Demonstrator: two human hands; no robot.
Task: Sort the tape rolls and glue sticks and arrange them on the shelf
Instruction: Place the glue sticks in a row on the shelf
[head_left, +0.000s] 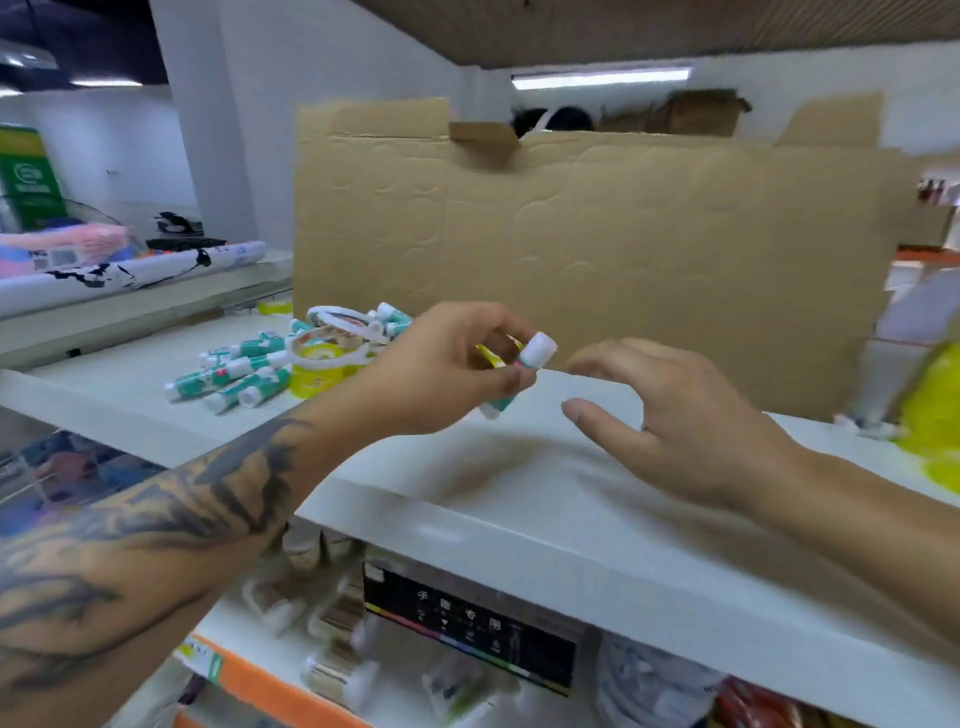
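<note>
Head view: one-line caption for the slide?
Left hand holds a glue stick above the white shelf; right hand hovers open beside it.

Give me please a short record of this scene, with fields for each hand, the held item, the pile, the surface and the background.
left hand: left hand pinches a glue stick and something yellow behind it
held item: glue stick, white cap up, teal body, tilted
right hand: right hand holds nothing, fingers loosely curved, just right of the stick
pile: glue sticks lying mixed with yellow tape rolls at back left
surface: white shelf
background: cardboard sheet standing upright behind
</note>
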